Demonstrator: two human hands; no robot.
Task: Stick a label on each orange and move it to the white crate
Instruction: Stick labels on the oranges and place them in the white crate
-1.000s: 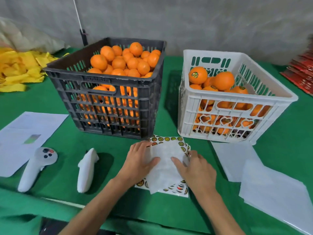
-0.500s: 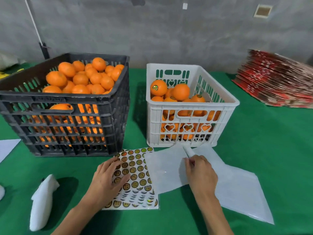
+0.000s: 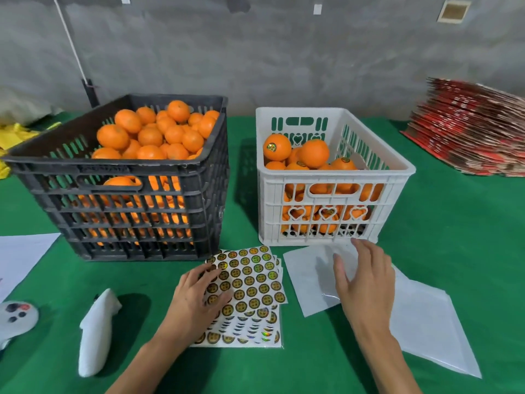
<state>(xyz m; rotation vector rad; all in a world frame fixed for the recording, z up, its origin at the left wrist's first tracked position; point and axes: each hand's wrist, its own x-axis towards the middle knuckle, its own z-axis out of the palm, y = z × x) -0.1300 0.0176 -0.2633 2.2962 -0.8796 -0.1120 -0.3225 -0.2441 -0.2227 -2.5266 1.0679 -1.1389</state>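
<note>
Left hand (image 3: pixel 199 294): flat, fingers spread, pressing label sheet (image 3: pixel 250 280).
Right hand (image 3: pixel 366 280): relaxed, resting on blank backing sheet (image 3: pixel 309 280), gripping nothing.
Oranges (image 3: pixel 159 132): unlabelled, heaped in black crate (image 3: pixel 127 211).
White crate (image 3: pixel 326 206): part full.
Risk: stacked sheets sliding apart; sticker creasing if peeled one-handed.

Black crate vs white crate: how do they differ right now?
The black crate is larger and sits left of the white crate. The black crate is heaped above its rim with oranges showing no labels; the white crate is less full, and several of its top oranges carry round labels. The white crate has heart cut-outs, the black crate plain slots. Both are slotted plastic, upright on the green table.
</note>
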